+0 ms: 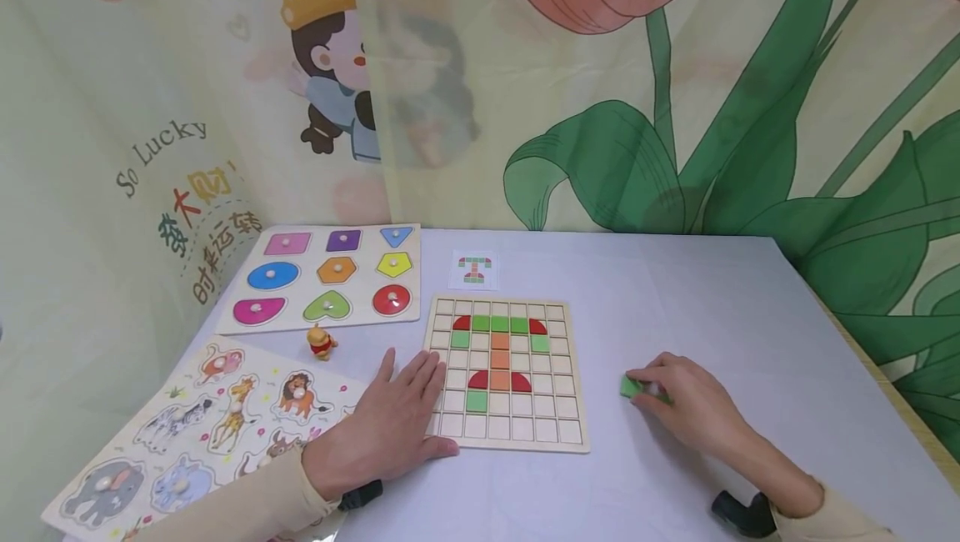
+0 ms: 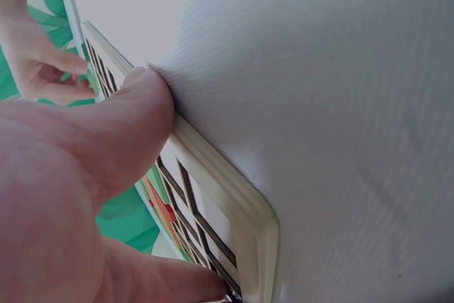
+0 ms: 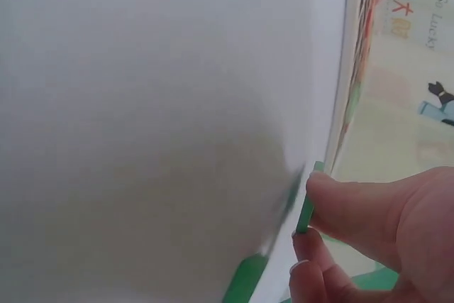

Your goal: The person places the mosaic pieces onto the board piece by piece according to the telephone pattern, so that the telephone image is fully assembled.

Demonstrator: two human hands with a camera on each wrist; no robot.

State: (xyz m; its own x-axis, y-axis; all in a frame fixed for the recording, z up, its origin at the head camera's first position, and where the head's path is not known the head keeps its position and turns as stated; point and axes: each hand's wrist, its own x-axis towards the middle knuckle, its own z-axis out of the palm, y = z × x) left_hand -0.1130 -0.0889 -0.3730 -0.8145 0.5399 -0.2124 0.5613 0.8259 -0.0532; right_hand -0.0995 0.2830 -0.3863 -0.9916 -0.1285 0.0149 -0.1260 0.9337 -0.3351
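Observation:
A wooden grid board (image 1: 555, 404) lies flat in mid-table, with green squares (image 1: 499, 324), orange squares (image 1: 499, 359) and red quarter-rounds (image 1: 477, 380) in its cells. My left hand (image 1: 393, 421) rests along the board's left edge, fingers extended, thumb by the near left corner. To the right of the board, my right hand (image 1: 690, 404) pinches a thin green square tile (image 1: 628, 387) between thumb and fingertips, just over the white tabletop. In the right wrist view a second green tile (image 3: 245, 278) lies on the table below that hand.
Behind the board lies a small card (image 1: 474, 270) printed with a coloured pattern. A shape puzzle (image 1: 300, 284) and an animal puzzle (image 1: 187, 434) cover the left side, with a small bear figurine (image 1: 321, 343) between them. A printed curtain (image 1: 450, 150) hangs behind the table.

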